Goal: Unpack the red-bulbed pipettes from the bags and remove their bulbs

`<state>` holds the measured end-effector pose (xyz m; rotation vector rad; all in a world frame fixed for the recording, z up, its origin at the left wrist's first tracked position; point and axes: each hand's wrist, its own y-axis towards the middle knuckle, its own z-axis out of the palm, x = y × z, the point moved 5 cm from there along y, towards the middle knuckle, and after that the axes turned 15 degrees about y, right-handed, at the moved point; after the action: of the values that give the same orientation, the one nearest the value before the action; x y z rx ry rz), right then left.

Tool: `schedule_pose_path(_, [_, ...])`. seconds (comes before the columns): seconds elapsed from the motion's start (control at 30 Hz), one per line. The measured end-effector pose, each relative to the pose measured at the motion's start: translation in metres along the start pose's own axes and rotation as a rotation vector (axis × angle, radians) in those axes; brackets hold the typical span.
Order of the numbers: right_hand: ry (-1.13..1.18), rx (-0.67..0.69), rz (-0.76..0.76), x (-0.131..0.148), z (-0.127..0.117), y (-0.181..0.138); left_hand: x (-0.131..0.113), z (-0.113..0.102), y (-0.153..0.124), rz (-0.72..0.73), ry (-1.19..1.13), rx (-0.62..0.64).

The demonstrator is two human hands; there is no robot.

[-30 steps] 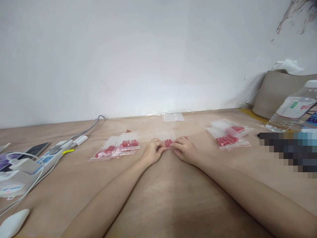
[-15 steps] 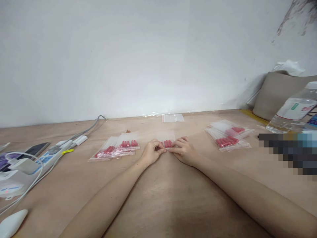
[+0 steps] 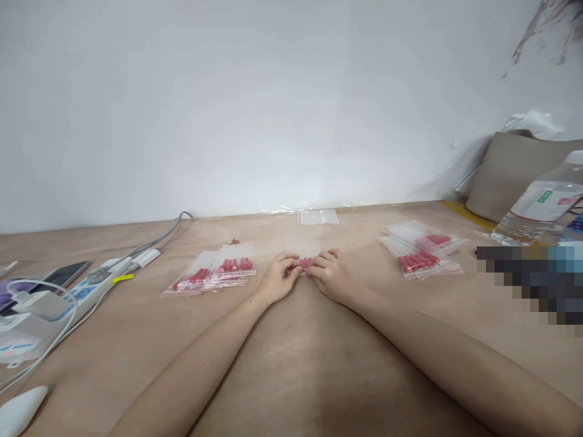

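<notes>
Head view, clear bag [image 3: 304, 247] of red pieces [image 3: 306, 263] on the tabletop [image 3: 291, 352] between both hands, left hand [image 3: 277, 280] with fingers clamped on its near edge, right hand [image 3: 333, 278] likewise, left pile [image 3: 214, 274] and right pile [image 3: 418, 260] of similar bags alongside, flat bag [image 3: 319, 216] beyond, near pale wall [image 3: 255, 109].

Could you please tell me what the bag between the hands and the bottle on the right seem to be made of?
The bag: probably thin, translucent plastic film; red pieces show through it. The bottle: likely clear, glossy plastic, given its see-through, shining body, though glass cannot be ruled out.
</notes>
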<state>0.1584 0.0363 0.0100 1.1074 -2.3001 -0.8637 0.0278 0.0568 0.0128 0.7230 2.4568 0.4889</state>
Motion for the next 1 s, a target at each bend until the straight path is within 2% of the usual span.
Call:
schedule_pose_path(0.13, [0.033,0.002,0.01,-0.001,-0.001,-0.001,-0.004,0.004,-0.001,0.093,-0.037,0.074])
schedule_pose_path(0.33, [0.061,0.034,0.056,-0.001,0.002,0.001,-0.012,0.005,-0.002,0.128,0.088,0.038])
schedule_pose_path(0.6, [0.17,0.067,0.072,0.004,0.0,0.002,-0.012,-0.001,-0.003,0.014,0.221,-0.094])
schedule_pose_path(0.73, [0.387,0.041,0.101,-0.002,-0.007,-0.004,-0.006,-0.012,-0.004,-0.063,0.192,-0.199])
schedule_pose_path(0.8, [0.53,0.055,0.122,-0.007,-0.011,-0.008,-0.004,-0.013,-0.004,-0.031,0.139,-0.165])
schedule_pose_path(0.87, [0.637,0.109,0.148,-0.012,-0.015,-0.012,-0.004,-0.012,-0.003,0.02,0.121,-0.08])
schedule_pose_path(0.93, [0.687,0.163,0.199,-0.016,-0.016,-0.014,-0.004,-0.009,-0.002,0.04,0.146,0.006])
schedule_pose_path(1.0, [0.674,0.149,0.268,-0.021,-0.018,-0.015,-0.005,-0.006,-0.001,0.063,0.166,0.09])
